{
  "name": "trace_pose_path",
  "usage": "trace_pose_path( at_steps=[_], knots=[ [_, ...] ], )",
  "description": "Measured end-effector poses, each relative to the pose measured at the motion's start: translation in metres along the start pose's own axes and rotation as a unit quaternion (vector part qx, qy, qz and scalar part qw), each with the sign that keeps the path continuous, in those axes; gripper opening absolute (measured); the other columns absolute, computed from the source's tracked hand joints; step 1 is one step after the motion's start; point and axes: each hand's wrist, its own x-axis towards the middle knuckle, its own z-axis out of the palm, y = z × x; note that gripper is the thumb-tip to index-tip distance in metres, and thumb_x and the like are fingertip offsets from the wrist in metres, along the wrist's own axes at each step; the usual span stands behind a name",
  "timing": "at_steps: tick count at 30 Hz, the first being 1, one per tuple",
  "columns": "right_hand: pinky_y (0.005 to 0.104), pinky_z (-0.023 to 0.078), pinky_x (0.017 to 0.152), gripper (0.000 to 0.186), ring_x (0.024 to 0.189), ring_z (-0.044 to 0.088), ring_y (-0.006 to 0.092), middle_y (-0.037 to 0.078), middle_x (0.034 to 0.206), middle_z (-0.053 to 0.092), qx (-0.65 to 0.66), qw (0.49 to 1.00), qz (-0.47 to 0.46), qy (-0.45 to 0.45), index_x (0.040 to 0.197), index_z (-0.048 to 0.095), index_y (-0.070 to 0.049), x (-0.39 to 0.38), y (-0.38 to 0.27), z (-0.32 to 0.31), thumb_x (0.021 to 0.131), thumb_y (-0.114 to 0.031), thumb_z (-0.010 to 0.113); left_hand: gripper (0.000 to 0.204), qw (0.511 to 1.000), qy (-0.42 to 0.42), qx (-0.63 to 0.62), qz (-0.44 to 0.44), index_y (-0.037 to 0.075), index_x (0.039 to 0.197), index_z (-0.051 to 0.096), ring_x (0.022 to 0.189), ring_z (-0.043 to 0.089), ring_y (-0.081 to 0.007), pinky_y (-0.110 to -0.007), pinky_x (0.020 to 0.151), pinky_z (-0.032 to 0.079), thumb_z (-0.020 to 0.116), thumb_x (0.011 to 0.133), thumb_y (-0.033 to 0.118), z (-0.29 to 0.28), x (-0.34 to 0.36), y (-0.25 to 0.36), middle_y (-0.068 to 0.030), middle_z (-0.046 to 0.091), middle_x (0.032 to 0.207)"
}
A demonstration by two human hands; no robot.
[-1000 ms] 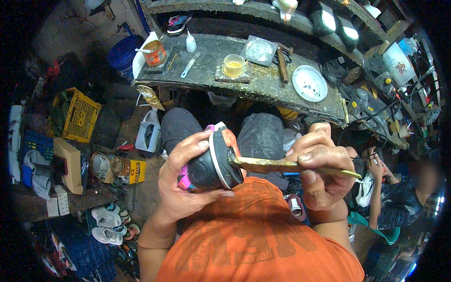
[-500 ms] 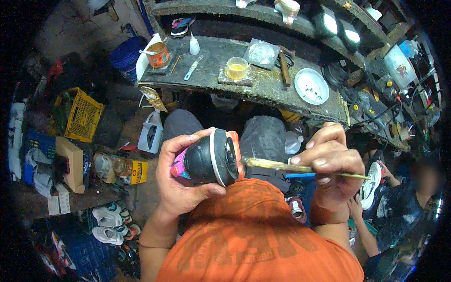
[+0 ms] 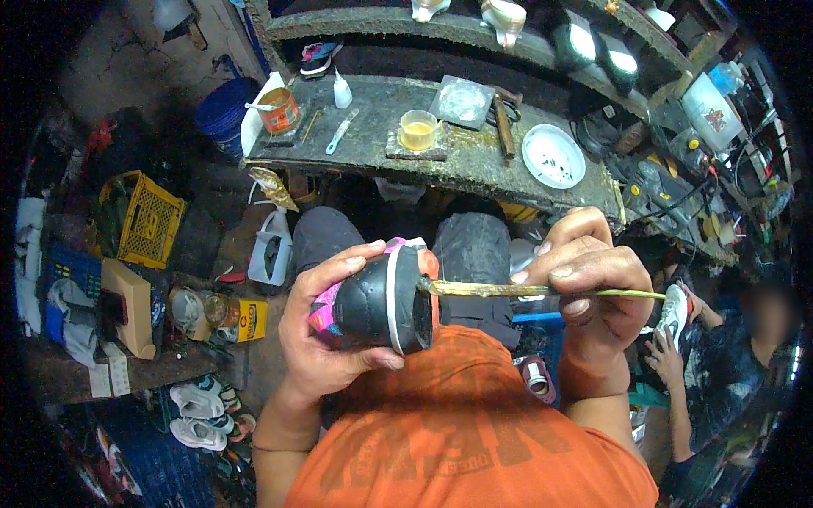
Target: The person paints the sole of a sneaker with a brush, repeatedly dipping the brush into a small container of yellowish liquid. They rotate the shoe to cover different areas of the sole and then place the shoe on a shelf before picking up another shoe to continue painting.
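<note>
My left hand (image 3: 309,330) grips a black shoe (image 3: 373,305) with a white band, pink patches and an orange edge, turned heel-on above my orange shirt. My right hand (image 3: 589,288) pinches a long, thin glue-smeared stick or brush (image 3: 470,289), held level, its dark tip at the opening between the shoe's black body and orange edge. The stick's yellow-green end sticks out to the right past my fingers.
The bench (image 3: 364,152) holds an orange can (image 3: 279,118), cup (image 3: 417,135), white dish (image 3: 552,157) and hammer (image 3: 506,131). A yellow crate (image 3: 148,220) and white shoes (image 3: 199,419) are at left. At right, a co-worker's hand (image 3: 665,356) holds a white sneaker (image 3: 673,313).
The shoe and stick have shifted slightly between frames, with the tip staying at the sole edge. The co-worker has raised a white sneaker higher beside my right hand.
</note>
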Motion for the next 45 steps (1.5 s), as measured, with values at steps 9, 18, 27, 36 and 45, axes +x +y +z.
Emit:
trace_pose_path(
  at_steps=[9,18,27,36,45],
  knots=[
    [0.0361,0.047,0.083,0.024,0.086,0.065,0.0209,0.007,0.085,0.076,0.061,0.997,0.026,-0.026,0.094,0.074,-0.007,0.005,0.001,-0.005,0.085,-0.029,0.077,0.090,0.998,-0.003,-0.025,-0.051,0.000,0.134,0.049,0.128,0.056,-0.0331,-0.044,0.110,0.043,0.095,0.063,0.033,0.004,0.005,0.001,-0.0263,0.057,0.135],
    [0.0362,0.046,0.083,0.025,0.085,0.062,0.0215,0.005,0.083,0.075,0.108,0.992,0.039,-0.045,0.090,0.076,-0.005,0.011,0.011,-0.011,0.079,-0.028,0.081,0.092,0.996,0.012,-0.063,-0.061,0.000,0.135,0.048,0.127,0.057,-0.0311,-0.042,0.109,0.044,0.095,0.063,0.033,0.010,0.008,-0.005,-0.0259,0.057,0.136],
    [0.0338,0.047,0.080,0.026,0.090,0.058,0.0212,0.005,0.085,0.073,0.180,0.979,0.097,0.000,0.089,0.075,-0.003,0.012,0.015,-0.011,0.079,-0.026,0.081,0.091,0.993,0.012,-0.096,-0.070,0.000,0.135,0.046,0.128,0.056,-0.0310,-0.043,0.110,0.044,0.094,0.065,0.034,0.013,0.007,-0.010,-0.0247,0.055,0.138],
    [0.0316,0.048,0.077,0.026,0.087,0.060,0.0203,0.009,0.088,0.069,0.191,0.980,0.054,0.011,0.097,0.072,-0.001,0.014,0.014,-0.010,0.087,-0.024,0.077,0.090,0.984,0.014,-0.151,-0.097,0.003,0.137,0.042,0.131,0.054,-0.0325,-0.046,0.111,0.043,0.092,0.068,0.032,0.015,0.000,-0.019,-0.0248,0.053,0.141],
    [0.0319,0.047,0.081,0.017,0.089,0.061,0.0210,0.009,0.094,0.069,0.136,0.988,0.073,-0.020,0.101,0.072,0.000,0.016,0.010,-0.006,0.087,-0.009,0.075,0.092,0.987,0.019,-0.135,-0.084,0.003,0.137,0.042,0.132,0.053,-0.0328,-0.046,0.112,0.043,0.092,0.067,0.034,0.017,-0.001,-0.019,-0.0249,0.052,0.142]
  ],
)
